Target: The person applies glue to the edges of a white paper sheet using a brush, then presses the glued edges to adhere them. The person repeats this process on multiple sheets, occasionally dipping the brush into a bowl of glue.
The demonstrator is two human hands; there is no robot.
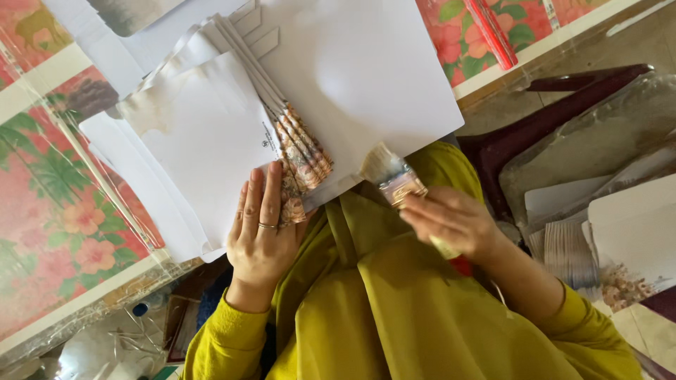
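Envelopes (211, 141), white with a flowered strip along one end, are lying fanned in a stack at the near edge of the table (49, 211), which is covered in a red and green flowered cloth. A larger white sheet (366, 77) is sitting under them, reaching toward the table's right edge. To the right, off the table, more finished-looking envelopes (627, 225) are piling up beside a dark red chair (535, 134). The left hand (262, 232) is pressing flat, fingers spread, on the lowest corner of the fanned stack, gripping nothing. The right hand (451, 222) is closing around a wide flat brush (391, 176), its bristles touching the sheet's near edge. Judging by the fan, several flaps are waiting for brushing.
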